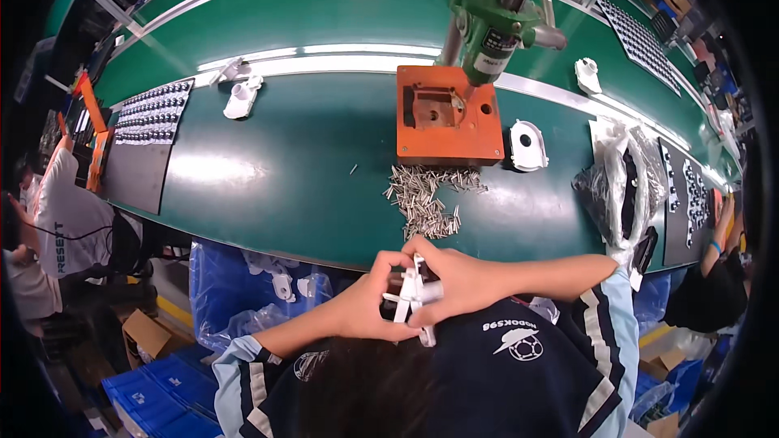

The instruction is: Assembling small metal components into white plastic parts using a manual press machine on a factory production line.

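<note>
The left hand (pixel 371 302) and right hand (pixel 464 280) had their fingers curved, thumbs parted from forefingers and clamped on the white plastic part (pixel 411 295) between them. The part was held before the torso, at the near edge of the table (pixel 300 203), close to the pile of metal pins (pixel 422 211). Beyond the pins, the orange fixture (pixel 415 147) sat beneath the green press (pixel 487 20), with a white housing (pixel 530 160) just beside its right side.

White plastic part (pixel 415 295), hand-held
</note>
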### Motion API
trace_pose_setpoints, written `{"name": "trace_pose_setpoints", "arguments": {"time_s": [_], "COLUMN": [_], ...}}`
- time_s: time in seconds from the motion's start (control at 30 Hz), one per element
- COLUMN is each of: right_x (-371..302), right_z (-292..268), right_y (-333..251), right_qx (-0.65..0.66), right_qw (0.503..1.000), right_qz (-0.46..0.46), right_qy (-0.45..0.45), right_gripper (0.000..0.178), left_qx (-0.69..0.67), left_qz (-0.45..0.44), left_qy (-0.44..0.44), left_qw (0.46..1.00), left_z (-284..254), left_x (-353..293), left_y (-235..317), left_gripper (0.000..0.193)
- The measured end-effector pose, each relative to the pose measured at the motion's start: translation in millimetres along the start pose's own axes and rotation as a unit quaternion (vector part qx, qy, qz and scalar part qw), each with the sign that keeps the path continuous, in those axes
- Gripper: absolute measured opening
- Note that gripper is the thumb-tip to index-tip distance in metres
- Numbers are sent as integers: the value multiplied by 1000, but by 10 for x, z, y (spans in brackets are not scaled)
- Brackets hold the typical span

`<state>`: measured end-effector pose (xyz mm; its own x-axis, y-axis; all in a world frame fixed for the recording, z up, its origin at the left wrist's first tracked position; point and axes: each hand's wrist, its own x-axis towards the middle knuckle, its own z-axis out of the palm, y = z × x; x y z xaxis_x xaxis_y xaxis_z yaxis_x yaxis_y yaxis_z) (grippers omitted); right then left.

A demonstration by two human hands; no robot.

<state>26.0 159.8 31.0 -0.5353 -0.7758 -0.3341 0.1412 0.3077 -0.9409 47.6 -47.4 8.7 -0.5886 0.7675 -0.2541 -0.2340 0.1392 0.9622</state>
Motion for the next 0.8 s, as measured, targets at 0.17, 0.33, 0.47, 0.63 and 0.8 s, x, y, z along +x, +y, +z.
{"name": "trace_pose_setpoints", "arguments": {"time_s": [0.17, 0.33, 0.47, 0.63, 0.8], "right_x": [18, 6, -25, -20, 11], "right_z": [34, 11, 70, 63, 61], "right_y": [-20, -78, 11, 26, 51], "right_qx": [-48, -47, -12, 10, 27], "right_qw": [997, 997, 1000, 1000, 999], "right_qz": [-30, -30, -23, -13, -2], "right_qy": [50, 47, 16, -17, -47], "right_gripper": [70, 70, 68, 66, 67], "left_qx": [-19, 32, 8, -11, -16], "left_qz": [8, 70, 72, 86, 116], "left_qy": [15, -12, -36, -44, -43], "left_qw": [1000, 997, 997, 995, 992], "left_z": [-1, -77, -16, 13, 18], "left_x": [14, 61, 20, -15, -14], "left_y": [-8, -7, -72, -165, -257], "left_gripper": [89, 86, 86, 85, 88]}}
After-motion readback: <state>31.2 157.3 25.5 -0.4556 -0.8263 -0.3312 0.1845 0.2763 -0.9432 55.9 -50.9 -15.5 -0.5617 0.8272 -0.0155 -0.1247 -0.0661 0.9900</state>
